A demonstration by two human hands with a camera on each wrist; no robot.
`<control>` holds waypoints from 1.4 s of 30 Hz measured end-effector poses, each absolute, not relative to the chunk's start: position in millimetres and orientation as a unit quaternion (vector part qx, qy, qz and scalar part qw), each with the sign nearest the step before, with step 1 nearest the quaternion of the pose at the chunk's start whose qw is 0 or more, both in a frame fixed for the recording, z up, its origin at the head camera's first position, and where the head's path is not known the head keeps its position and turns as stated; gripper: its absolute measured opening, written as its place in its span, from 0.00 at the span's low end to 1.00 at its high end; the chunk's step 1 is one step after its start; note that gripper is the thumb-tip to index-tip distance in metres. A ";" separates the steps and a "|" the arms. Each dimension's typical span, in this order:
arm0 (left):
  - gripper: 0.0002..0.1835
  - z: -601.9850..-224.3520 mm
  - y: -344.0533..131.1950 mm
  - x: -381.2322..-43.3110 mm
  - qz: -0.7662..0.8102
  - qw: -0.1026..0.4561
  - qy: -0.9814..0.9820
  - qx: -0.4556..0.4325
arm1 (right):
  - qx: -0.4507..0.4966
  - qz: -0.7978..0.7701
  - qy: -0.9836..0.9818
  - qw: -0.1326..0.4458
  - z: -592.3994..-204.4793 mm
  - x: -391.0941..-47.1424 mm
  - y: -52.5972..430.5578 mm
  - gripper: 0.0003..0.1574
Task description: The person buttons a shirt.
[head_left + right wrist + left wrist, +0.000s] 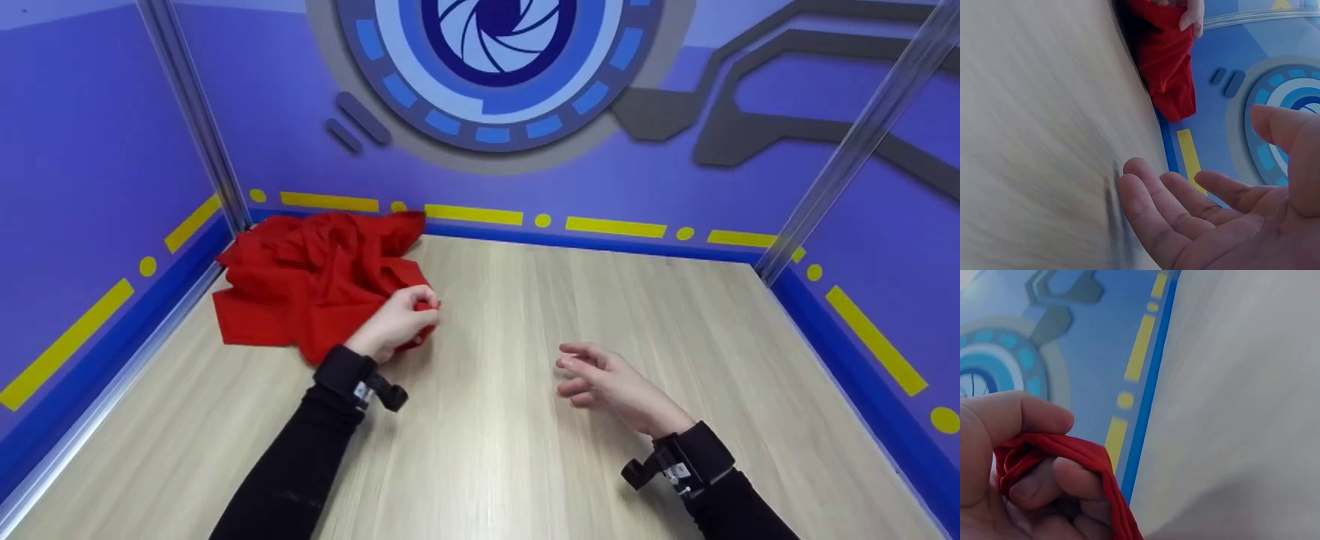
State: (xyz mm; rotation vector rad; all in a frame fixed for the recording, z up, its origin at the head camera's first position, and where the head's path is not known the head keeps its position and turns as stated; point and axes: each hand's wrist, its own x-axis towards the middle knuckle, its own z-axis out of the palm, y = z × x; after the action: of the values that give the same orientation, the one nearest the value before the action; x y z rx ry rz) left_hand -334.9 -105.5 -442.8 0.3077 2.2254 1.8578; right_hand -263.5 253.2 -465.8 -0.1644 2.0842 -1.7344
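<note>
A gripping left hand (397, 322), a relaxed right hand (615, 386).
The left hand reaches farther forward, its fingers (1081, 478) curled in toward the palm. Well apart to its right, the right hand points its softly bent, parted fingers (1157, 219) toward the left hand, its thumb (1303, 157) standing clear of them. Behind each hand, a forearm in a black sleeve (300, 465) slants back toward the body.

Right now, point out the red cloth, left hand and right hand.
Red cloth (322, 281), head view: its crumpled middle.
Left hand (394, 322), head view: between fingers and wrist.
Right hand (621, 384), head view: between fingers and wrist.
</note>
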 end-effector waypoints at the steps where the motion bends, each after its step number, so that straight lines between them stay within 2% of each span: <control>1: 0.06 -442.5 -96.8 -330.9 0.635 0.119 0.755 0.117 | -0.063 -0.623 0.749 0.216 -466.0 -262.3 251.4 0.43; 13: 0.06 -443.0 -6.4 -265.9 0.586 0.151 0.727 0.325 | -0.084 -0.669 0.684 0.279 -470.1 -250.2 231.3 0.43; 18: 0.11 -438.4 16.9 -240.3 0.553 0.170 0.696 0.424 | -0.092 -0.699 0.638 0.308 -470.7 -241.7 225.2 0.36; 21: 0.16 -438.2 24.2 -229.8 0.506 0.196 0.697 0.469 | -0.095 -0.702 0.634 0.312 -469.8 -239.4 221.5 0.28; 24: 0.21 -439.5 27.1 -224.0 0.449 0.214 0.708 0.501 | -0.085 -0.713 0.633 0.290 -468.8 -240.2 218.3 0.17; 26: 0.24 -440.5 27.6 -223.1 0.416 0.208 0.723 0.511 | -0.065 -0.728 0.629 0.265 -467.5 -241.5 218.1 0.13; 29: 0.30 -437.8 25.2 -224.0 0.395 0.169 0.757 0.492 | -0.016 -0.764 0.610 0.208 -463.2 -244.2 221.8 0.16; 32: 0.34 -430.0 18.8 -227.4 0.421 0.129 0.784 0.438 | 0.017 -0.798 0.584 0.150 -457.2 -248.5 229.0 0.19; 37: 0.38 -416.3 2.4 -234.7 0.489 0.105 0.789 0.356 | -0.004 -0.839 0.537 0.088 -446.5 -255.7 246.5 0.23; 42: 0.34 -415.9 -17.5 -238.2 0.448 0.081 0.827 0.331 | 0.003 -0.884 0.466 0.032 -435.5 -262.9 271.9 0.15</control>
State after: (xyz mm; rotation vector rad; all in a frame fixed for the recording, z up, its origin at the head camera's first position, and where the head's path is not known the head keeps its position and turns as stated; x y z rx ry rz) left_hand -238.2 -17.5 -415.9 0.9883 2.4712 1.3383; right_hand -262.9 271.9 -435.5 0.0097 1.4359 -2.7214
